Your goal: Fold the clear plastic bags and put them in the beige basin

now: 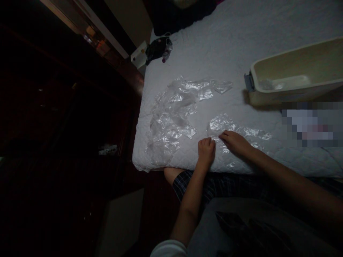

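Observation:
My left hand rests near the front edge of a white quilted mattress, fingers curled in at the edge of a clear plastic bag. Beside it, my right hand lies flat on that same bag, fingers stretched out and pressing it down. The two hands almost touch. Left of them spreads a crumpled heap of several clear plastic bags, reaching toward the mattress corner.
A cream plastic tub with a grey clip stands at the right, something clear inside. A dark object and a white box lie at the far left corner. The floor left of the mattress is dark.

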A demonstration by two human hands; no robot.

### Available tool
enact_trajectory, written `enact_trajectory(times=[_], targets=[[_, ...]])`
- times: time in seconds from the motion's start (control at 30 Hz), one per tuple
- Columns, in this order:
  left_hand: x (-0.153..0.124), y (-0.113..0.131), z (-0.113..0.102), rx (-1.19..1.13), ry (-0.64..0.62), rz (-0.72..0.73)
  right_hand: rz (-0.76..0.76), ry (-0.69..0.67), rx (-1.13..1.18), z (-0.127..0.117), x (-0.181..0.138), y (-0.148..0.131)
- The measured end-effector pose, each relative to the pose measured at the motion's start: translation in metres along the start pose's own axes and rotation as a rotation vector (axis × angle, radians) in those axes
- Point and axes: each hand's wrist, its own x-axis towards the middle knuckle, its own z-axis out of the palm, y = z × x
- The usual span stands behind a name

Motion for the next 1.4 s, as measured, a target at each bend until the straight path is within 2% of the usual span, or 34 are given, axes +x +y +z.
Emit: enact_trajectory(times=[0.2,0.37,0.57,0.67,0.83,1.07,1.4], targets=[[0.005,-0.008,-0.003,-0.152,0.021,-0.014,0.062,0.065,0.225,-0.005,-0.002,0.001],[0.000,-0.009,-0.009,-0.200,0.051,-0.026,0.005,0.178,0.293,-0.016,-0.012,0.004],[-0.017,-0.001,-0.010,-0.224,-0.005,0.159,-0.222,0.100,0.183,-0.015,-0.040,0.005],[-0.023,0.002,-0.004,-0.214,0.006,0.181,-0.269,0.082,0.157,-0.009,-0.051,0.003],[-0.022,0.004,0.003,-0.193,0.003,0.167,-0.241,0.090,0.162,-0.004,-0.055,0.000],[-0.019,0.005,0.002,-0.212,-0.039,0.164,-0.209,0.111,0.271,-0.009,-0.054,0.004],[-0.016,0.010,-0.003,-0.302,0.012,0.084,-0.180,0.010,0.272,-0.014,-0.051,0.007]])
